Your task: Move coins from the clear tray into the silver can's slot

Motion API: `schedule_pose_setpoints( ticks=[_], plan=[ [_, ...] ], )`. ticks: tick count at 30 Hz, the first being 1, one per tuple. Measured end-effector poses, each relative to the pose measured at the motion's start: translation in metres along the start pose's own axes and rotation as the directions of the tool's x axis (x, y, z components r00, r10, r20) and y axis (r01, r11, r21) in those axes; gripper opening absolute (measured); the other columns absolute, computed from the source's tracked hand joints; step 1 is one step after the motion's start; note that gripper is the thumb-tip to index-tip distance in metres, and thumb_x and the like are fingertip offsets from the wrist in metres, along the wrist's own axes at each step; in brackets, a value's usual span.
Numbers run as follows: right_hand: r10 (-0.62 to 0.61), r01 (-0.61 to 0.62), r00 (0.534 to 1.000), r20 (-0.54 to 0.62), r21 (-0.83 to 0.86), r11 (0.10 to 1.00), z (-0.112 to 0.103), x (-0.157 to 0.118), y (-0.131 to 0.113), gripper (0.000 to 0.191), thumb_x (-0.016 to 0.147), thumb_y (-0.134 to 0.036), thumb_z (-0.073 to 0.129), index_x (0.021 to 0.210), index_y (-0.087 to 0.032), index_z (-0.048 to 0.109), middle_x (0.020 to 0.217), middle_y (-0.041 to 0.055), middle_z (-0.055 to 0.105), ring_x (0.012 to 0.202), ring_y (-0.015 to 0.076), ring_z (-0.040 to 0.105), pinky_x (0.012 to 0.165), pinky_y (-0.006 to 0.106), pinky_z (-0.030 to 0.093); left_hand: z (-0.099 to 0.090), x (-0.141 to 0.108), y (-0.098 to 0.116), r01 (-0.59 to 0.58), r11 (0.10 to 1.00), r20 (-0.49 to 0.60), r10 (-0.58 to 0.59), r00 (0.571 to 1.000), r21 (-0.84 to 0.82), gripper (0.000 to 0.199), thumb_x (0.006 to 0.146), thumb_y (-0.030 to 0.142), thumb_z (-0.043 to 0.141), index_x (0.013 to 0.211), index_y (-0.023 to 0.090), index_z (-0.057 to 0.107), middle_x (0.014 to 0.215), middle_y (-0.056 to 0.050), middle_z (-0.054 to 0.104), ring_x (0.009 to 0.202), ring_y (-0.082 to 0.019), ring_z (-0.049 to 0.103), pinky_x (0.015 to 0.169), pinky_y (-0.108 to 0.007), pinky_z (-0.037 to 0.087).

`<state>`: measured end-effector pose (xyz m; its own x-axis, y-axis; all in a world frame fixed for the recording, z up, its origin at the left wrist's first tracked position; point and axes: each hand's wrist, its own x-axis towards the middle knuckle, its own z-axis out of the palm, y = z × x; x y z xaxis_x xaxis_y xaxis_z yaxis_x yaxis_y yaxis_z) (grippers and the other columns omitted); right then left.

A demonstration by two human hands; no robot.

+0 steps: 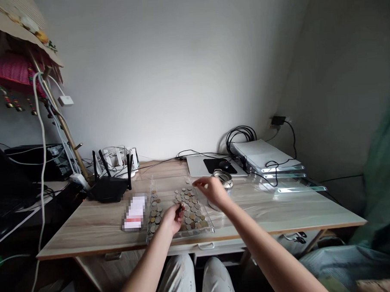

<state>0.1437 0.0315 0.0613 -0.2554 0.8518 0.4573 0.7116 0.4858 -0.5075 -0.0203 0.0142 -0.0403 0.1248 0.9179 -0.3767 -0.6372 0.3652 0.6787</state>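
Observation:
A clear plastic tray point(213, 228) lies on the desk with many silver and brass-coloured coins point(192, 216) spread in it. Over its middle, my left hand point(172, 219) is curled closed, and a few coins point(181, 207) show between its thumb and fingers. My right hand point(212, 191) hovers above the tray's right edge, thumb and fingertips pinched together; what they hold is too small to make out. Just behind that hand stands a round clear jar point(227, 183) with a metal rim, its lower part partly hidden by the wrist.
To the left of the tray lies a phone point(135, 211) with a blurred screen, and behind it a black router point(109, 188) with antennas. A laptop point(200, 167), a black mouse point(224, 164) and stacked clear trays point(269, 155) sit at the back right. Cables run along the wall.

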Motion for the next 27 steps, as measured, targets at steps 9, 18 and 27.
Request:
schedule_pose_setpoints(
  ticks=[9,18,27],
  plan=[
    [0.336,-0.356,0.932,-0.134,-0.5,0.789,-0.065,0.019,0.052,0.017,0.065,-0.025,0.051,0.073,-0.023,0.066,0.075,0.0033,0.063,0.069,0.0149,0.054,0.053,0.022,0.033,0.001,-0.007,-0.005,-0.12,0.971,0.167,0.086,0.982,0.205,0.026,0.061,0.032,0.065,0.069,0.014,0.048,0.049,0.007,0.043,0.031,0.002,0.022,0.031,-0.013,0.005],
    [0.062,-0.053,0.998,0.018,-0.31,0.949,0.005,-0.013,-0.006,0.022,0.077,-0.032,0.042,0.084,-0.023,0.062,0.08,0.0023,0.062,0.068,0.0117,0.054,0.056,0.021,0.033,0.001,-0.004,-0.007,-0.144,0.969,0.081,0.13,0.988,0.199,0.025,0.059,0.032,0.064,0.071,0.015,0.05,0.051,0.005,0.048,0.036,-0.001,0.036,0.034,-0.014,0.012],
    [0.113,-0.083,0.98,0.163,-0.183,0.98,0.047,-0.023,-0.009,0.015,0.071,-0.031,0.052,0.074,-0.023,0.063,0.071,0.0004,0.063,0.064,0.0117,0.054,0.054,0.02,0.032,0.001,-0.005,-0.008,-0.147,0.971,0.113,0.127,0.985,0.191,0.015,0.069,0.025,0.054,0.076,0.011,0.054,0.057,-0.002,0.057,0.042,-0.005,0.047,0.036,-0.014,0.025]
  ],
)
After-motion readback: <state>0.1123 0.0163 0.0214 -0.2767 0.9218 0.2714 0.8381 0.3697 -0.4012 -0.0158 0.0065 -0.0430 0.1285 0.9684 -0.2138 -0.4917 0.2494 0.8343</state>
